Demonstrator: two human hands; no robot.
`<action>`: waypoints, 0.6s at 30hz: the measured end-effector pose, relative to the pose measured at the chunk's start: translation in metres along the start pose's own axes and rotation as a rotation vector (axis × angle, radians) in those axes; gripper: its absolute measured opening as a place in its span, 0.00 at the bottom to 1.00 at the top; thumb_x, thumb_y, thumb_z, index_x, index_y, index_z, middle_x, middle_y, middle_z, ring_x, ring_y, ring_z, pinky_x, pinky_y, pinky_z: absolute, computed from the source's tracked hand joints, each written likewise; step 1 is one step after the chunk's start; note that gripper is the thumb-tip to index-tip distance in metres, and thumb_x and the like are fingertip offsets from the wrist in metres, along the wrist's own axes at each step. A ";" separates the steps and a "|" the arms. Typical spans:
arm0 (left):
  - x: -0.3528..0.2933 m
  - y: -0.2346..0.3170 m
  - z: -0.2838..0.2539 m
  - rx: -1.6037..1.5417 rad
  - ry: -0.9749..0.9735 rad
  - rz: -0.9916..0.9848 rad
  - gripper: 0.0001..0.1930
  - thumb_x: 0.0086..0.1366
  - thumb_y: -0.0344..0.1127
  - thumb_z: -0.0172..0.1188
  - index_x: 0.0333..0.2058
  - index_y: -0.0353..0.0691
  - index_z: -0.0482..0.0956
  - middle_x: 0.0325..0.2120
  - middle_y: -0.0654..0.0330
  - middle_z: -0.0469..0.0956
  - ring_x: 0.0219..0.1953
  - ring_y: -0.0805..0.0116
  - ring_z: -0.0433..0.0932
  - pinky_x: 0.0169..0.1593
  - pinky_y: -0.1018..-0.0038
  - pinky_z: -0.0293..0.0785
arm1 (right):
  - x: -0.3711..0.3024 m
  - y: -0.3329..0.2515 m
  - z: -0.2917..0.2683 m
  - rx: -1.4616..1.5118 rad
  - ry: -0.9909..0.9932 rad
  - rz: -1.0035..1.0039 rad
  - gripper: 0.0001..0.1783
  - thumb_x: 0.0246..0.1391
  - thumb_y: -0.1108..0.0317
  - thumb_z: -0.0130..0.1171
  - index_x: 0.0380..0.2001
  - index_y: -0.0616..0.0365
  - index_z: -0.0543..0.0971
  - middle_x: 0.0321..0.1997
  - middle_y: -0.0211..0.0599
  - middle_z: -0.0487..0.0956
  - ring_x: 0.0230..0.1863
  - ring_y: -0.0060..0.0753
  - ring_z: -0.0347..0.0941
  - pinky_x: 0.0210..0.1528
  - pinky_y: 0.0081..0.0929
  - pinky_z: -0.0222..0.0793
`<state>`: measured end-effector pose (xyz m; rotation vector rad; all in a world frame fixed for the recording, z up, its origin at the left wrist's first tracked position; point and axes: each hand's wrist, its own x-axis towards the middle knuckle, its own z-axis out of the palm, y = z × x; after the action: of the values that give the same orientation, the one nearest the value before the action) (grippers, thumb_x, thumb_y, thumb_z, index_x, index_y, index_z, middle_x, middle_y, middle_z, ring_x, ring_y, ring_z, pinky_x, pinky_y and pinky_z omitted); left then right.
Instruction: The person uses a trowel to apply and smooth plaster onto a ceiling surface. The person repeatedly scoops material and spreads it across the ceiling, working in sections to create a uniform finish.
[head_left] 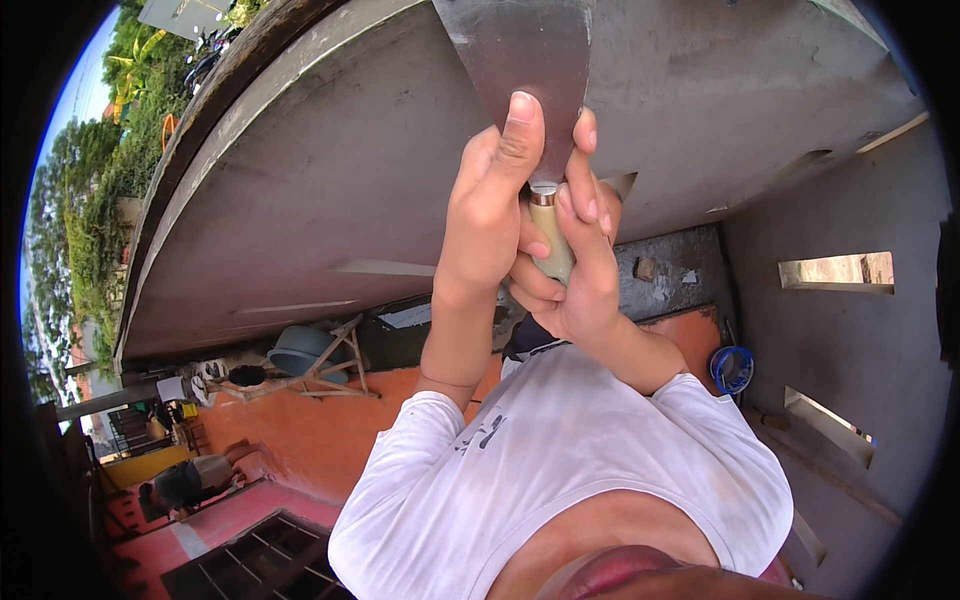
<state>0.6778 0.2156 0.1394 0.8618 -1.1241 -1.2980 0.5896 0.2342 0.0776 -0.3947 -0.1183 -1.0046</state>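
Note:
In front of my chest both hands are raised around a putty knife [535,75] with a wide, dull metal blade pointing up. Its handle [552,235] is pale cream with a metal collar. My left hand [492,205] is closed on it, the thumb lying flat along the blade and fingers curled at the handle. From the other side my right hand [585,245] wraps the handle, with a fingertip against the blade's right edge. The blade's tip runs out of view at the top. Behind it stands a grey plastered wall [310,180]; whether the blade touches it, I cannot tell.
Narrow slots [838,272] pierce the grey side wall at right. A blue round container [731,370] sits low near it, and a stone [645,268] lies farther left. At left a grey basin [303,348] rests by a wooden trestle [340,365]; another person [195,485] bends beyond.

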 end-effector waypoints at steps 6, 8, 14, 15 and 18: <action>-0.003 -0.010 -0.003 0.015 -0.004 -0.008 0.32 0.75 0.61 0.36 0.37 0.33 0.73 0.18 0.54 0.75 0.21 0.66 0.78 0.21 0.81 0.69 | -0.010 -0.001 -0.006 -0.023 0.049 0.059 0.08 0.71 0.58 0.43 0.38 0.47 0.62 0.29 0.30 0.67 0.11 0.12 0.51 0.11 0.13 0.42; -0.004 -0.008 -0.001 0.044 0.028 -0.037 0.33 0.75 0.62 0.36 0.37 0.33 0.73 0.17 0.55 0.75 0.22 0.66 0.78 0.21 0.81 0.70 | -0.008 0.001 -0.002 0.007 0.056 0.025 0.08 0.71 0.59 0.43 0.37 0.48 0.62 0.29 0.30 0.67 0.11 0.12 0.52 0.11 0.13 0.42; -0.007 -0.006 -0.007 -0.019 -0.047 -0.038 0.32 0.75 0.61 0.35 0.38 0.32 0.73 0.17 0.55 0.75 0.22 0.64 0.79 0.25 0.79 0.73 | -0.010 0.008 0.003 -0.057 0.049 0.029 0.09 0.71 0.56 0.40 0.37 0.47 0.63 0.29 0.29 0.67 0.10 0.12 0.51 0.10 0.14 0.41; -0.006 -0.005 -0.006 -0.050 -0.060 -0.028 0.32 0.75 0.60 0.35 0.38 0.32 0.73 0.18 0.54 0.75 0.23 0.64 0.79 0.25 0.78 0.74 | -0.011 0.009 0.004 -0.093 0.061 0.044 0.11 0.71 0.54 0.39 0.37 0.46 0.63 0.28 0.28 0.66 0.10 0.12 0.50 0.10 0.14 0.40; -0.007 -0.004 -0.003 -0.091 -0.065 -0.019 0.32 0.76 0.59 0.34 0.38 0.31 0.73 0.18 0.54 0.75 0.23 0.62 0.79 0.28 0.75 0.76 | -0.013 0.003 0.016 -0.112 0.113 0.024 0.14 0.71 0.53 0.39 0.36 0.50 0.64 0.29 0.27 0.66 0.10 0.12 0.50 0.10 0.14 0.40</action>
<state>0.6804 0.2216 0.1333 0.7698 -1.1016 -1.3911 0.5863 0.2518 0.0884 -0.4394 0.0443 -1.0105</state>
